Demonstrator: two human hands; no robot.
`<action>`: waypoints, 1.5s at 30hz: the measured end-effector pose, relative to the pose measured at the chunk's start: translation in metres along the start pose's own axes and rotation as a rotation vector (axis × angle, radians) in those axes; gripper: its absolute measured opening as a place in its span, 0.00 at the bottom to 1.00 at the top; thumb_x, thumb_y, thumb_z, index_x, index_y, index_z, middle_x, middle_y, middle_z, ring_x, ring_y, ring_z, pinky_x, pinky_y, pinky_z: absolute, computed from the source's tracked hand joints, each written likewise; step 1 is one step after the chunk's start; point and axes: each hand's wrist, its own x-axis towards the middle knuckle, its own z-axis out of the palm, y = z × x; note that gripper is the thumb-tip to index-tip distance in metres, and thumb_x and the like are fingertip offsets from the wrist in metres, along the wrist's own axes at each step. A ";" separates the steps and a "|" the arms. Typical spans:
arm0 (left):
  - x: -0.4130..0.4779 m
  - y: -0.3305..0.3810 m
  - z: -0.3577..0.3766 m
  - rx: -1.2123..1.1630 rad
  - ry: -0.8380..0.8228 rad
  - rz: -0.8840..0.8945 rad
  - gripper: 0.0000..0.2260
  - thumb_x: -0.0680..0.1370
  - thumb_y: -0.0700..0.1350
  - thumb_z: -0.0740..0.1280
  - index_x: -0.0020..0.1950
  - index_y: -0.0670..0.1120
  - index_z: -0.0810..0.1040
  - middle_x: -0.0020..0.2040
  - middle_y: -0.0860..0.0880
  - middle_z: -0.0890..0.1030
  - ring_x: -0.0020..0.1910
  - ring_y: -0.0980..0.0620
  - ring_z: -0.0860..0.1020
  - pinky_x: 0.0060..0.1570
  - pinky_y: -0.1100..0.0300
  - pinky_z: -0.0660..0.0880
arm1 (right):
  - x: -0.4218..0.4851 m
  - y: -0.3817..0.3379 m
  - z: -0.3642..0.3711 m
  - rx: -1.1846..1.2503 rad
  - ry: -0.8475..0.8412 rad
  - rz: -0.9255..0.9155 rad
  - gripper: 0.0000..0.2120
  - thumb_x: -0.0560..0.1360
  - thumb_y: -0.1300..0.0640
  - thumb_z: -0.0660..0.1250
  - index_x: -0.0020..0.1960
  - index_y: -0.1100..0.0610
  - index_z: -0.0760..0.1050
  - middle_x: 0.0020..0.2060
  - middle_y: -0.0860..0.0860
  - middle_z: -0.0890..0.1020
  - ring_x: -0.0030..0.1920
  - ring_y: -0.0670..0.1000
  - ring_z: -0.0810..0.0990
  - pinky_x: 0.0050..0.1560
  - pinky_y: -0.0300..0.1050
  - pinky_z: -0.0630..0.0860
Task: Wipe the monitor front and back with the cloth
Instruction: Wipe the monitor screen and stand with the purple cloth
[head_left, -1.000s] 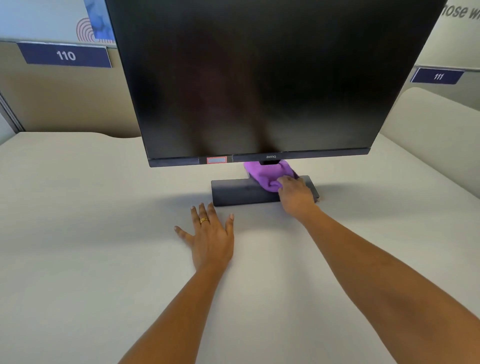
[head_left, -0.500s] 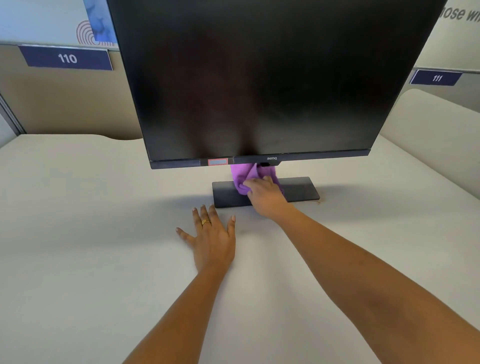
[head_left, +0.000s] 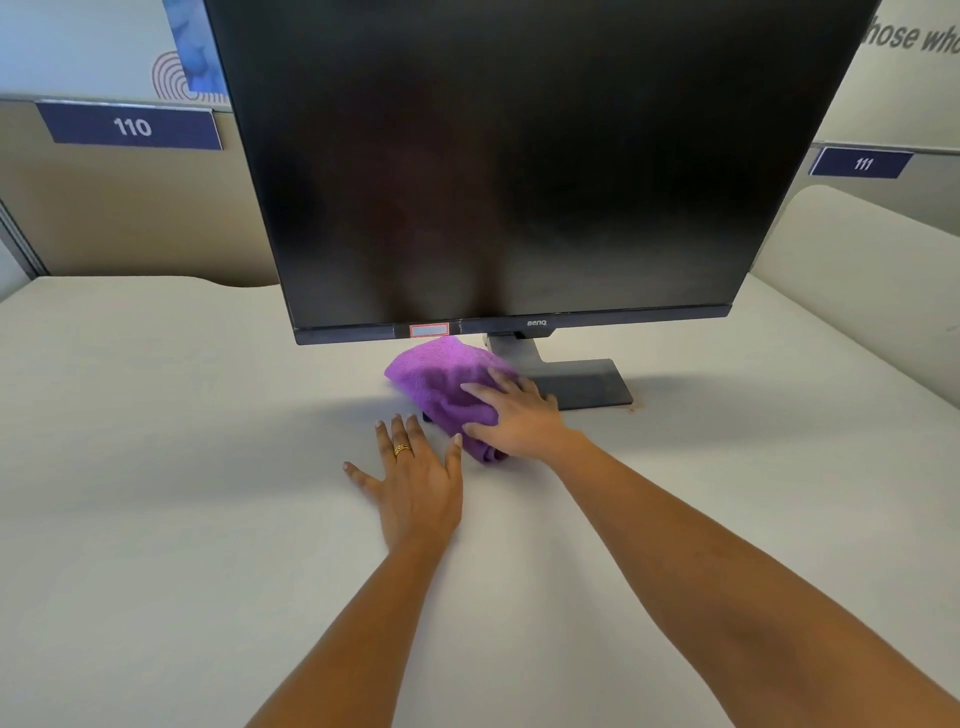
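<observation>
A black monitor (head_left: 519, 166) with a dark screen stands on a grey desk (head_left: 156, 519), facing me. Its flat dark base (head_left: 587, 384) shows below the screen. A purple cloth (head_left: 441, 379) lies over the left end of the base and onto the desk. My right hand (head_left: 519, 415) presses flat on the cloth with fingers spread. My left hand (head_left: 415, 478), wearing a ring, rests flat on the desk just left of and in front of the cloth, holding nothing.
A beige partition (head_left: 130, 208) behind the desk carries a blue sign "110" (head_left: 132, 127); another sign "111" (head_left: 862, 163) is at the right. A curved divider (head_left: 872, 270) borders the desk's right side.
My right hand has swept the cloth leftward along the monitor base, from its right part to its left end, and its fingers have flattened. My left hand has stayed in place.
</observation>
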 end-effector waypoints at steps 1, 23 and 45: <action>0.000 0.000 0.000 -0.002 0.005 -0.003 0.29 0.80 0.59 0.45 0.76 0.45 0.51 0.76 0.47 0.53 0.76 0.49 0.45 0.68 0.34 0.42 | 0.000 -0.005 0.002 -0.021 -0.001 -0.013 0.26 0.77 0.39 0.55 0.73 0.39 0.53 0.76 0.48 0.49 0.74 0.59 0.49 0.69 0.66 0.51; -0.001 0.000 0.003 0.076 -0.008 0.012 0.30 0.79 0.60 0.43 0.76 0.45 0.46 0.77 0.46 0.49 0.76 0.47 0.43 0.68 0.35 0.40 | -0.037 0.105 -0.029 -0.143 0.171 0.473 0.17 0.79 0.55 0.58 0.66 0.60 0.67 0.63 0.60 0.69 0.61 0.60 0.70 0.59 0.50 0.72; -0.005 0.000 0.003 0.116 0.044 0.066 0.30 0.79 0.60 0.46 0.76 0.44 0.51 0.77 0.46 0.53 0.76 0.47 0.46 0.68 0.35 0.41 | -0.073 0.100 -0.017 -0.137 0.250 0.354 0.19 0.79 0.52 0.58 0.67 0.58 0.66 0.68 0.58 0.64 0.64 0.58 0.67 0.58 0.48 0.73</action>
